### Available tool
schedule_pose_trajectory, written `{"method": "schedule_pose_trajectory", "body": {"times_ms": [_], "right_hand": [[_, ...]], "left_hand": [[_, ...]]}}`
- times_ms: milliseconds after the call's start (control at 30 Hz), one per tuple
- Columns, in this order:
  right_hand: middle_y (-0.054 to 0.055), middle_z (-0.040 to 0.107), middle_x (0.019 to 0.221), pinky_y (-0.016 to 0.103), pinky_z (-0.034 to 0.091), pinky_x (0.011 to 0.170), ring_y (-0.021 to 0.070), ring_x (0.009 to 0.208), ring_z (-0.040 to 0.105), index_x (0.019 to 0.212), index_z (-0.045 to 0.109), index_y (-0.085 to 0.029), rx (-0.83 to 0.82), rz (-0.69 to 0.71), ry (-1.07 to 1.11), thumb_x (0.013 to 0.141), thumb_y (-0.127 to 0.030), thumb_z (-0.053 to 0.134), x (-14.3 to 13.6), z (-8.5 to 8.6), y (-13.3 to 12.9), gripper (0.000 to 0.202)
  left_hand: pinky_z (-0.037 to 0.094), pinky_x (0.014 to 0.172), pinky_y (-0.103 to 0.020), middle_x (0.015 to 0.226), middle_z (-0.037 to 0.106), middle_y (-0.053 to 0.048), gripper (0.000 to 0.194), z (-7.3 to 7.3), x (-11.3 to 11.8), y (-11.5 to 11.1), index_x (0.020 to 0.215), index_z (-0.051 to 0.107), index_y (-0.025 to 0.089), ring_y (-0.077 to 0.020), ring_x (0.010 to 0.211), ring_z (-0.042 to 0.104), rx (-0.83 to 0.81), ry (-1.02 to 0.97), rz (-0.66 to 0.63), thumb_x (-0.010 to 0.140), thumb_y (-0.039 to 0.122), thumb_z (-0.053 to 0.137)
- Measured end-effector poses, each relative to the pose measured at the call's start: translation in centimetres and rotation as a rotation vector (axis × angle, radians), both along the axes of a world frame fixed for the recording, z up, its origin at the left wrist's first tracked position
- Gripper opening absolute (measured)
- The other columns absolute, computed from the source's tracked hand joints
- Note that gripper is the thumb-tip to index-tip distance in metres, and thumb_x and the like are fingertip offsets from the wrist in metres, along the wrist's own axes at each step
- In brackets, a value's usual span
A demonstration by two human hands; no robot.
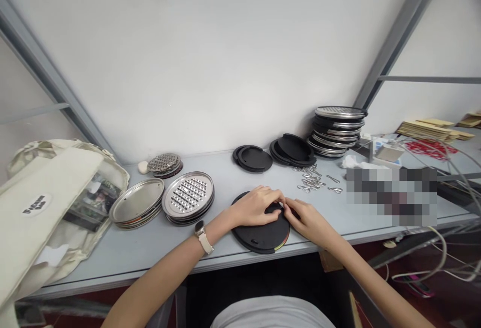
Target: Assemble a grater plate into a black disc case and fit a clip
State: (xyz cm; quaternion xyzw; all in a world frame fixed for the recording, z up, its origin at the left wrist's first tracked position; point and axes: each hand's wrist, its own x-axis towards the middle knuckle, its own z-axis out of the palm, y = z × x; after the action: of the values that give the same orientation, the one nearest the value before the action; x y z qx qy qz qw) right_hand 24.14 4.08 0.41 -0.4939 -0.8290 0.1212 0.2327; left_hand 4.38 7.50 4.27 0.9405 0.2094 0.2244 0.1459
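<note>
Soft, diffuse light across pale wall (pixel 210 57), edges stretched.

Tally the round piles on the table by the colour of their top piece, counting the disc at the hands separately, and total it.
Silver-topped piles: 4 (small disc pile, plain disc pile, large grater pile, tall stack)
Black-topped piles: 2 (left black pile, right black pile)
Black disc at left hand and right hand: 1
Total: 7

Head-worn camera, single view, facing forward and down.
Looks from the near side, over the table (pixel 126 253), at close range; left hand (pixel 259 206) and right hand (pixel 306 220) near, wall (pixel 210 57) far, cloth bag (pixel 56 188) at left.
</note>
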Motion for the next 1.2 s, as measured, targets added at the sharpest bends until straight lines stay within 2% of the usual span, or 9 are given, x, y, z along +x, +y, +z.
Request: {"method": "schedule_pose_trajectory", "body": {"times_ms": [467,800,1000,1200], "right_hand": [[0.005,0.061,0.072,0.028,0.039,0.062,0.0188,0.065,0.057,0.089,0.057,-0.018,-0.001,0.003,0.002,0.097,-0.028,0.031,0.05,-0.03,-0.07,0.029],[0.005,0.061,0.072,0.028,0.039,0.061,0.0180,0.064,0.057,0.092,0.058,-0.018,0.013,-0.001,-0.003,0.096,-0.027,0.032,0.03,0.04,-0.12,0.028],[0.004,0.059,0.069,0.027,0.039,0.058,0.0169,0.060,0.055,0.091,0.057,-0.018,0.043,-0.014,-0.008,0.095,-0.025,0.033,-0.02,-0.07,-0.16,0.026],[0.001,0.053,0.062,0.026,0.036,0.053,0.0154,0.054,0.051,0.076,0.050,-0.021,0.056,-0.039,0.004,0.094,-0.026,0.035,-0.14,0.02,-0.20,0.024]], "left_hand": [[0.040,0.092,-0.031,0.097,0.063,-0.005,0.016,-0.13,0.01,0.03,0.100,0.051,0.019,-0.0190,0.095,0.057,-0.003,-0.031,-0.009,0.085,0.016,0.054],[0.040,0.094,-0.032,0.098,0.064,-0.004,0.022,-0.21,0.06,0.35,0.103,0.053,0.020,-0.0182,0.096,0.060,-0.145,-0.072,0.016,0.082,0.018,0.058],[0.039,0.094,-0.032,0.099,0.064,-0.004,0.022,-0.18,0.09,0.34,0.102,0.054,0.019,-0.0182,0.096,0.060,-0.150,-0.062,0.019,0.081,0.018,0.058],[0.039,0.095,-0.030,0.101,0.064,-0.004,0.020,-0.21,0.13,0.39,0.102,0.053,0.019,-0.0164,0.098,0.060,-0.143,-0.082,0.008,0.083,0.013,0.054]]}}
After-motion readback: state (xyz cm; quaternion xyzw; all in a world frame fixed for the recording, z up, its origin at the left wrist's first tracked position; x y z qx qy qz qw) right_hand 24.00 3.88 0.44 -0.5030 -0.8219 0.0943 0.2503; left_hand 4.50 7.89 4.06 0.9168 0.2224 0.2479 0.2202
